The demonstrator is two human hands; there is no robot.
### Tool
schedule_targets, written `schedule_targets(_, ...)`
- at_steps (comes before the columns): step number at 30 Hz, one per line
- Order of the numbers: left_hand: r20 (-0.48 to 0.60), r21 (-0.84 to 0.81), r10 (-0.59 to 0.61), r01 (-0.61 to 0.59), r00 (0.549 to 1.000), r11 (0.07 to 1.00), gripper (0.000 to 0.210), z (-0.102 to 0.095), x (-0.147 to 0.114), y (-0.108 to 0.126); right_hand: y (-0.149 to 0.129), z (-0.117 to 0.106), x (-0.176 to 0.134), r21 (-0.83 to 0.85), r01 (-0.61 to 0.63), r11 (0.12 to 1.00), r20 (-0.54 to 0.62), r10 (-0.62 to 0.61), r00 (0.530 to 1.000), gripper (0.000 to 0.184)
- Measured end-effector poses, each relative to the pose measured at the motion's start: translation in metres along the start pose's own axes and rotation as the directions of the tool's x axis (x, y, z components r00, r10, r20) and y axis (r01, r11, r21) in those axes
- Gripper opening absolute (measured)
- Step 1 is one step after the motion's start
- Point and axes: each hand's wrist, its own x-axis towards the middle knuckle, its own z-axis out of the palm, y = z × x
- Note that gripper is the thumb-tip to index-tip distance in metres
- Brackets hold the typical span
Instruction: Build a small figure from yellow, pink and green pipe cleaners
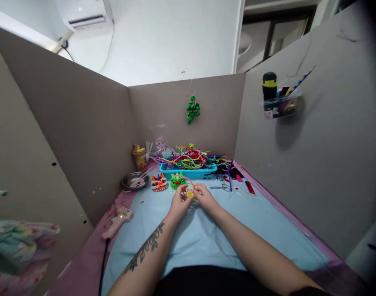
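Both my hands meet at the middle of the table around a small yellow and pink pipe-cleaner piece (190, 193). My left hand (179, 201) grips its left side between thumb and fingers. My right hand (205, 198) pinches it from the right. A loose pink strand (188, 178) arches up from the piece towards the left. Just beyond my left hand sits a green fuzzy animal head (177, 181), and left of that an orange and white one (159, 183). Scissors (223, 187) lie to the right of my right hand.
A blue tray (188, 173) heaped with coloured pipe cleaners (194, 158) stands at the back. To the left are a metal bowl (135, 181) and a pink glue gun (117, 223) with a cord. Grey partitions (188, 135) enclose the table; a green ornament (193, 110) hangs at the back.
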Motion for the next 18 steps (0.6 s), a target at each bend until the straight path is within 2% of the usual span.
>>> schedule_targets(2,-0.080,0.057,0.026,-0.021,0.996,0.998,0.054,-0.001,0.000,-0.001,0.000,-0.001,0.002,0.012,-0.026,1.000,-0.049,0.026,0.998,0.022)
schedule_targets(4,-0.119,0.076,0.002,0.007,0.993,0.997,0.057,-0.003,0.001,-0.001,0.000,-0.003,0.003,0.026,-0.042,0.999,-0.093,0.044,0.995,0.025)
schedule_targets(8,-0.061,-0.032,-0.086,0.084,0.994,0.996,0.064,-0.002,0.002,0.001,-0.002,-0.002,0.002,0.042,-0.022,0.999,-0.109,0.026,0.994,0.028)
schedule_targets(13,-0.008,-0.239,-0.146,0.140,0.989,0.961,0.068,0.002,0.002,0.008,-0.006,0.004,-0.004,0.035,0.028,0.999,-0.065,-0.026,0.998,0.027)
schedule_targets(18,0.000,-0.279,-0.146,0.140,0.989,0.950,0.063,0.003,0.002,0.010,-0.007,0.007,-0.006,0.030,0.033,0.999,-0.039,-0.032,0.999,0.026)
